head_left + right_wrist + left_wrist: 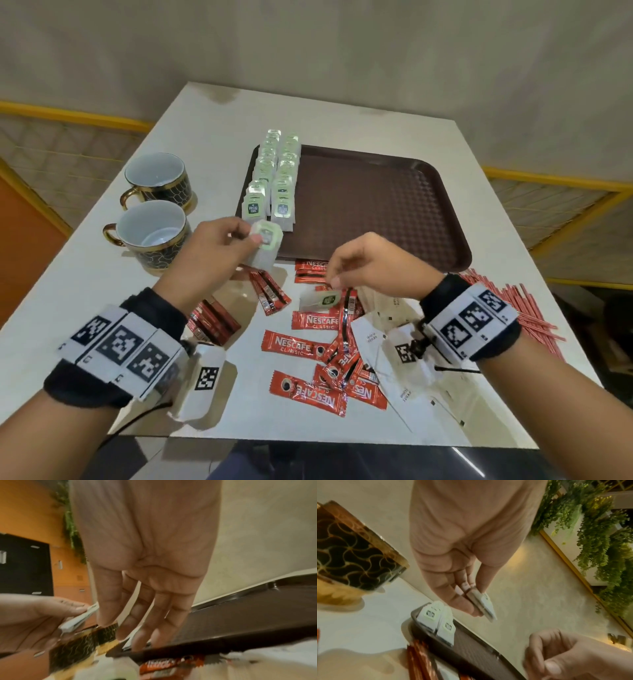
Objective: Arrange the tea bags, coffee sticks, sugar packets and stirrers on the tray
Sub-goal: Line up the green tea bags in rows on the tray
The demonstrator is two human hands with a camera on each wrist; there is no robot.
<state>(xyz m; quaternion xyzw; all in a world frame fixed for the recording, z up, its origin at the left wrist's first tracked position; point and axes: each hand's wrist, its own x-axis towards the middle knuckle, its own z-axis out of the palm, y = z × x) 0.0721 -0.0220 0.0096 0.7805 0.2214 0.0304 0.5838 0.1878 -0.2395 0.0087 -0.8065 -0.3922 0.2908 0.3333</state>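
In the head view the two wrists with their marker bands filled the near edge. Past them, red coffee sticks [306, 346] and white sugar packets [380, 346] lay scattered on the table [102, 274], with red stirrers [520, 308] heaped at the right. The left hand [219, 246] pinched a small stack of tea bags [265, 246] just short of the brown tray [376, 205], probably to extend the two rows of tea bags [274, 178] already lined along its left side. The right hand [363, 263] hovered with fingers loosely bent over one loose tea bag [320, 301] among the sticks; whether it touched the bag was hard to tell. Two cups [154, 202] stood left of the tray.

The left wrist view showed thumb and fingers pressed flat on the stack's faces, the cup blurred, the tray's far end cut off.

The right wrist view showed fingers hanging slack, gripping nothing; the loose tea bag below was hidden and the foreground smeared.
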